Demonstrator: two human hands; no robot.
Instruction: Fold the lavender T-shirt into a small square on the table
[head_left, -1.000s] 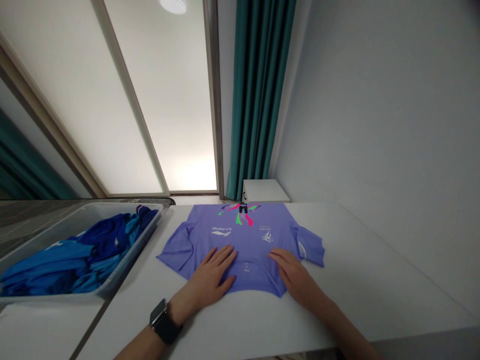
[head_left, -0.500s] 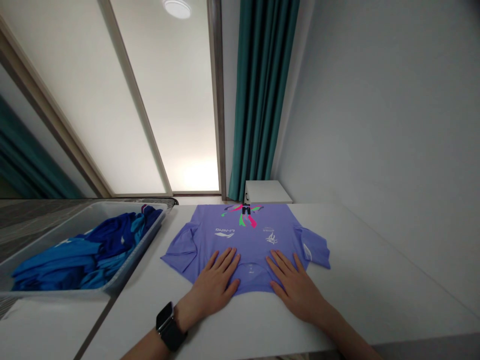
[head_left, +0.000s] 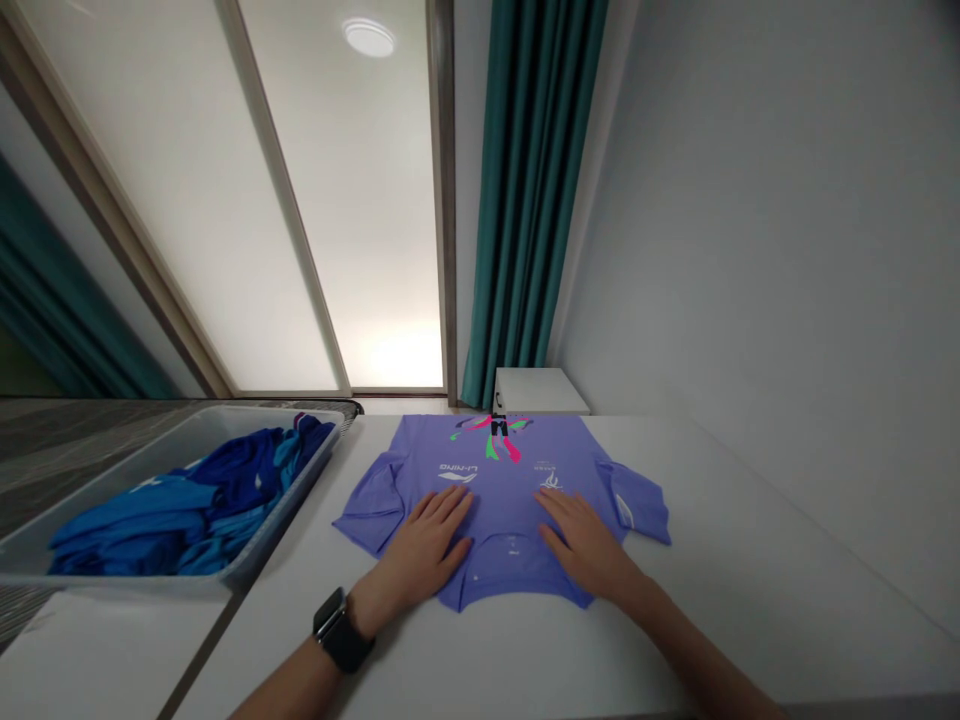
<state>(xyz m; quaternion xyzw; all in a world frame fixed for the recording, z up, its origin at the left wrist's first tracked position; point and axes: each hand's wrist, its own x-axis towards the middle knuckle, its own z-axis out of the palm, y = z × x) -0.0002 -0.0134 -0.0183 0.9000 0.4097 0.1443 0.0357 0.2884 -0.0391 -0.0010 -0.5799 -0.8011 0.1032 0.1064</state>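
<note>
A lavender T-shirt point(head_left: 499, 490) lies flat on the white table, its collar toward me and its printed logos upside down from my side. Both sleeves are folded in along its sides. My left hand point(head_left: 424, 550) rests flat on the shirt just left of the collar, fingers spread, with a black smartwatch point(head_left: 341, 630) on the wrist. My right hand point(head_left: 581, 545) lies flat right of the collar. Neither hand grips the cloth.
The white table point(head_left: 750, 590) extends to the right of the shirt. On the left, a grey plastic tray point(head_left: 187, 510) holds a pile of blue clothes point(head_left: 187, 510). A small white cabinet point(head_left: 540, 392) stands beyond the table, by a teal curtain point(head_left: 532, 200).
The view has drifted, so the shirt sits slightly further right in the frame. My hands stay flat on the shirt, and my right hand has slid a little up it.
</note>
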